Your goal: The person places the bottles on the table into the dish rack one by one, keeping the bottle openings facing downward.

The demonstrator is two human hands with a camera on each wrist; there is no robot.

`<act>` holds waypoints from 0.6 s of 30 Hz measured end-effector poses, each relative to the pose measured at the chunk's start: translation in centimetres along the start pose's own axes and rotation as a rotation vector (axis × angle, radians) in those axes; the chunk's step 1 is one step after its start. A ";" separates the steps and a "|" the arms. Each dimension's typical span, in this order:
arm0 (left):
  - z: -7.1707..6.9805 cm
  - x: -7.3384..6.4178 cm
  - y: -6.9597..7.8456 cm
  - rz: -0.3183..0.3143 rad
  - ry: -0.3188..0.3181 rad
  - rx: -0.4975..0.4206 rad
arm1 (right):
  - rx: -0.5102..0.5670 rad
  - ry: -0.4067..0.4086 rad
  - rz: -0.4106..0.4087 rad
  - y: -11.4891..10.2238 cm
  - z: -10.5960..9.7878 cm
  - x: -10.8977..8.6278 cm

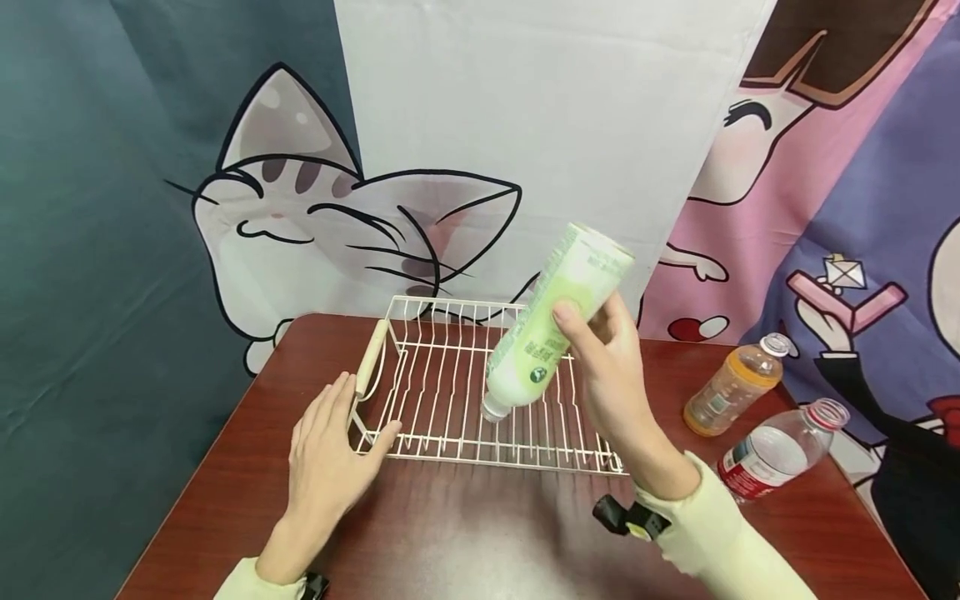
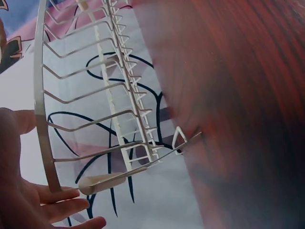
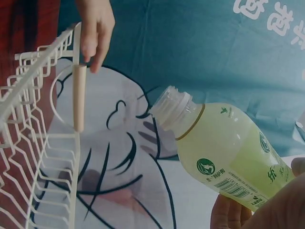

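1. A green bottle is up in the air over a white wire rack, slanted so that its neck points down and to the left and its base up to the right
2. The right hand grips this bottle round its middle, the thumb across the near side; the right wrist view shows a barcode and a round green logo on it
3. The left hand holds nothing; its fingers are straight with the thumb spread apart, at the left end of the rack
4. A pale handle is fixed on that end, just beside the left fingertips
5. The rack sits on a reddish-brown surface, its long side facing the person
6. To the right of the rack stand 2 more bottles: an amber bottle farther back, and a clear bottle with a red and white label nearer the person
7. Pale sleeves show on both arms
8. Behind the surface hangs a printed cloth with a smiling cartoon cat
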State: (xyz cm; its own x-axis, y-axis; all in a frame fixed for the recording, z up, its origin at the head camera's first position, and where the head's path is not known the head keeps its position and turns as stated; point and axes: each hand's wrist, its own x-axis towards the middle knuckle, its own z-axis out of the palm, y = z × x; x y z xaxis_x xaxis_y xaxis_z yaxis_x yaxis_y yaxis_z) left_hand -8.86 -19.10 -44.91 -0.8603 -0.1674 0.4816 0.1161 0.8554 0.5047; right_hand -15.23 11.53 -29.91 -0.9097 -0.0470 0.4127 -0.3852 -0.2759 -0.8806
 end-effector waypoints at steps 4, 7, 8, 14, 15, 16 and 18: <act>0.0 0.0 -0.4 -0.023 -0.025 0.007 | -0.054 -0.040 0.023 0.1 1.8 2.3; 0.1 0.0 -0.4 -0.046 -0.033 0.011 | -0.096 -0.048 0.028 0.6 3.0 4.0; 0.1 0.0 -0.4 -0.054 -0.035 0.010 | -0.105 -0.052 0.032 0.9 3.4 4.5; 0.1 -0.1 -0.4 -0.084 -0.069 0.006 | -0.133 -0.068 0.076 3.3 5.1 7.0; 0.1 -0.1 -0.4 -0.088 -0.077 0.005 | -0.137 -0.069 0.088 3.8 5.3 7.3; 0.1 -0.1 -0.4 -0.092 -0.086 0.005 | -0.137 -0.070 0.103 4.3 5.6 7.5; 0.1 -0.2 -0.4 -0.106 -0.108 0.006 | -0.157 -0.066 0.129 5.3 5.9 7.9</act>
State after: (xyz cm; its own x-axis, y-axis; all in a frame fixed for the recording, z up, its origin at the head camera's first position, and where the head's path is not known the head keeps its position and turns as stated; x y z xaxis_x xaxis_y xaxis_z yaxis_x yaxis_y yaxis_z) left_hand -8.80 -19.34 -45.24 -0.9161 -0.2037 0.3453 0.0189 0.8385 0.5446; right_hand -23.54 4.02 -29.98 -0.9428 -0.1366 0.3040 -0.2904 -0.1105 -0.9505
